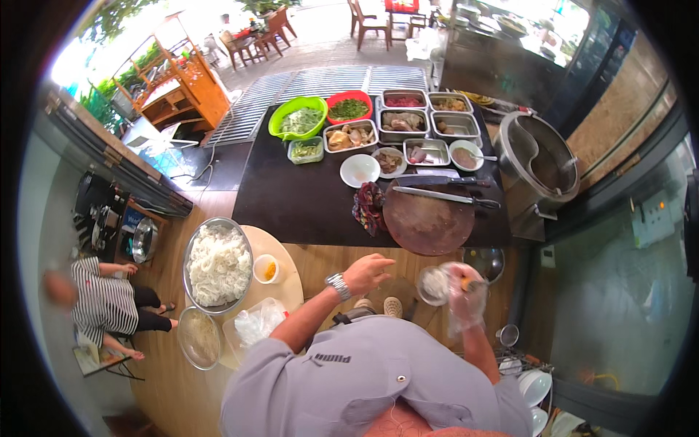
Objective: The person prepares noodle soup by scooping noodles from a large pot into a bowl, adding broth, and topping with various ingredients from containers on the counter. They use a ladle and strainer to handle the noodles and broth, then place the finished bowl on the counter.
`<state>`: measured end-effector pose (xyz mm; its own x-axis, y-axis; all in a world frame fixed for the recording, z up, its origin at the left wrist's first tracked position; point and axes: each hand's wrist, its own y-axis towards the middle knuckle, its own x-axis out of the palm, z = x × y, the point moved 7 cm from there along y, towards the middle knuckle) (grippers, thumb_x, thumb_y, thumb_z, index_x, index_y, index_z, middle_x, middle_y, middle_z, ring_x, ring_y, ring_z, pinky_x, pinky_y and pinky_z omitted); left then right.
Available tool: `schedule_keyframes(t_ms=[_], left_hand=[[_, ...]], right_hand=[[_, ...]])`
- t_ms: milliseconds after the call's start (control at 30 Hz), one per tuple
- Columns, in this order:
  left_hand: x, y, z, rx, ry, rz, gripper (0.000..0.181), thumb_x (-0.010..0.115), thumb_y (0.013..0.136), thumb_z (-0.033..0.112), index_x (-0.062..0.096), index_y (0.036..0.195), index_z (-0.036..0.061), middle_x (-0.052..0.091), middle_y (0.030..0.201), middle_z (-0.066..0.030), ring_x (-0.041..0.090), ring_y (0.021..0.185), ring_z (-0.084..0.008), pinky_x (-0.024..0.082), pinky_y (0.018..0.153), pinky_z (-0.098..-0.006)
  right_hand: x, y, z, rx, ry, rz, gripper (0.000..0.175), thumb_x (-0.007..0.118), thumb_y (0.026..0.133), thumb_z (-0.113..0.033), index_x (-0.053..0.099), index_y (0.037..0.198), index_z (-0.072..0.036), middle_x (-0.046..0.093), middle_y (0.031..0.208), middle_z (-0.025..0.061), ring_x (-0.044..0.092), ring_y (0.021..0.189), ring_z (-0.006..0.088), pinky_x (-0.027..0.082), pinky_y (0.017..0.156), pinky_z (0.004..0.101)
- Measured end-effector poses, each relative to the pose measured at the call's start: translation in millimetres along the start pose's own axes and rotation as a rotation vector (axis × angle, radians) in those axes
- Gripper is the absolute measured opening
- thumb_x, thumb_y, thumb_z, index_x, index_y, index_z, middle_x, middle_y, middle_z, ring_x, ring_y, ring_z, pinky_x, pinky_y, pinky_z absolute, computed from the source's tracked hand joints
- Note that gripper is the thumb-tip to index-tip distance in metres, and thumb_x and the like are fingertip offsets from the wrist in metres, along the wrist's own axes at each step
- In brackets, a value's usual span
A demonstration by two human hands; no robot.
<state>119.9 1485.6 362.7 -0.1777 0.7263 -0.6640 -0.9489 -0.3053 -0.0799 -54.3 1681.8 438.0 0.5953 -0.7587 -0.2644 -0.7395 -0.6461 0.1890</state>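
My left hand (368,273), bare with a metal watch at the wrist, is held over the floor in front of the dark table (306,202), its fingers apart and holding nothing. My right hand (467,297) wears a clear plastic glove and is closed round the handle of a strainer or ladle; the tool's other end is hard to make out. Just left of that hand is a round container of white noodles (435,285). Ahead lies a round chopping board (428,224) with a knife (437,195) and a cleaver (431,180) along its far edge. A patterned cloth (369,208) touches its left side.
Metal trays of meat (349,136), a green basket (298,117) and a red basket (348,108) of greens stand at the back. A divided steel pot (538,155) is at right. A bowl of rice noodles (218,265) sits on a round table at left. Another person (106,300) sits at far left.
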Motion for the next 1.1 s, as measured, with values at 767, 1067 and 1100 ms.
schedule_keyframes(t_ms=[767, 1067, 1100], left_hand=[[65.6, 143.3, 396.7, 0.933, 0.132, 1.096, 0.119, 0.082, 0.086, 0.041, 0.002, 0.158, -0.0088, 0.018, 0.159, -0.0391, 0.019, 0.15, -0.0506, 0.019, 0.121, -0.0598], [464.7, 174.5, 416.5, 0.757, 0.409, -0.44, 0.045, 0.07, 0.09, 0.046, 0.071, 0.11, 0.0056, 0.074, 0.095, -0.0158, 0.072, 0.092, -0.0355, 0.056, 0.079, -0.048], [514.5, 166.0, 402.3, 0.753, 0.573, -0.564, 0.05, 0.067, 0.091, 0.051, 0.071, 0.109, 0.0054, 0.075, 0.101, -0.0169, 0.071, 0.099, -0.0375, 0.055, 0.085, -0.0491]], right_hand=[[-171.7, -369.7, 8.3, 0.511, -0.042, 1.269, 0.01, 0.07, 0.093, -0.01, 0.074, 0.092, -0.001, 0.075, 0.084, 0.0079, 0.067, 0.071, 0.0141, 0.053, 0.065, 0.0294], [-240.1, -451.5, 51.2, 0.433, -0.244, 1.17, 0.008, 0.068, 0.09, -0.007, 0.071, 0.084, -0.002, 0.068, 0.073, 0.0137, 0.066, 0.065, 0.0267, 0.052, 0.063, 0.036], [-245.7, -457.5, 54.8, 0.431, -0.274, 1.164, 0.007, 0.069, 0.089, -0.006, 0.069, 0.083, -0.003, 0.068, 0.074, 0.0139, 0.066, 0.065, 0.0294, 0.052, 0.062, 0.0375]])
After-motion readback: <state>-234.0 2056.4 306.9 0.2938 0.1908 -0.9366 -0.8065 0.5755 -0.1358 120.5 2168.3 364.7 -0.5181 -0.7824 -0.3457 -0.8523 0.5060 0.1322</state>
